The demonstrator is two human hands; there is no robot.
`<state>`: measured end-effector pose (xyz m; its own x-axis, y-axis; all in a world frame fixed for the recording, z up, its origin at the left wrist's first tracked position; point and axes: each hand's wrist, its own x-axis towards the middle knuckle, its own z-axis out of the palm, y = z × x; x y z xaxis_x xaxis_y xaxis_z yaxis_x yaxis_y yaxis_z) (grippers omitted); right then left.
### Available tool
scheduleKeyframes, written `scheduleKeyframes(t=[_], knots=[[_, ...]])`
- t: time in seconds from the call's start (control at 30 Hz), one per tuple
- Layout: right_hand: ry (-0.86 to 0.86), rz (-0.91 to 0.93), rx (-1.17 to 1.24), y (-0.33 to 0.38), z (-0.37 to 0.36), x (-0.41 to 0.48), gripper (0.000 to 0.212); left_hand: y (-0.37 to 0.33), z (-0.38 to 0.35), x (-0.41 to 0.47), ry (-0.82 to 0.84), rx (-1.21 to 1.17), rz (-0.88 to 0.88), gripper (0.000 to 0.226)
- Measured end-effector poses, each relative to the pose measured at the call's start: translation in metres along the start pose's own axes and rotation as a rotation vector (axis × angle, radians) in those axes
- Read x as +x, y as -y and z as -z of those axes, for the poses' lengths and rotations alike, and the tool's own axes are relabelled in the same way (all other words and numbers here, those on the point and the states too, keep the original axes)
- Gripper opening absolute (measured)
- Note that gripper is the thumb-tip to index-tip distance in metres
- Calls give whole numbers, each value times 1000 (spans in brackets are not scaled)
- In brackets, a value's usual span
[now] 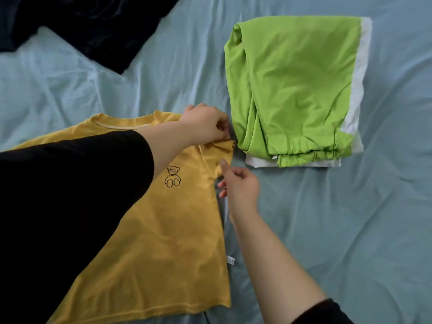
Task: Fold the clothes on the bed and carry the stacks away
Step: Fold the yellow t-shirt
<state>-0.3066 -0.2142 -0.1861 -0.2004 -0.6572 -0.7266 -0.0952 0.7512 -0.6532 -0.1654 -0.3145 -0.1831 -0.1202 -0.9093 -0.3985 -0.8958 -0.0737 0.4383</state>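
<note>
A loose, wide black fabric sleeve [70, 195] covers the left arm to mid-forearm; a second black sleeve [327, 312] ends near the right elbow.

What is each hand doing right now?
Left hand: pinching the yellow shirt at its sleeve.
Right hand: fingers curled at the shirt's edge; grip cannot be told.

Left hand [205, 123], right hand [238, 185] on yellow shirt [163, 230]

Four garments lay out — one yellow T-shirt [163, 230] near left, one green garment [292, 78], one white garment [357, 85], one dark garment [93, 26] far left.
</note>
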Motion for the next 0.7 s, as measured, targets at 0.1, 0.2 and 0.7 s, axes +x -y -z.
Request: scheduleKeyframes(t=[0.1,0.2,0.7], knots=[[61,-4,-94,7,-4,9,23,0,6,9,12,-155,68,3],[72,13,-46,3,8,11,17,9,17,12,121,-80,27,13],[161,-54,26,-8,17,29,19,14,6,2,-86,-163,97,34]])
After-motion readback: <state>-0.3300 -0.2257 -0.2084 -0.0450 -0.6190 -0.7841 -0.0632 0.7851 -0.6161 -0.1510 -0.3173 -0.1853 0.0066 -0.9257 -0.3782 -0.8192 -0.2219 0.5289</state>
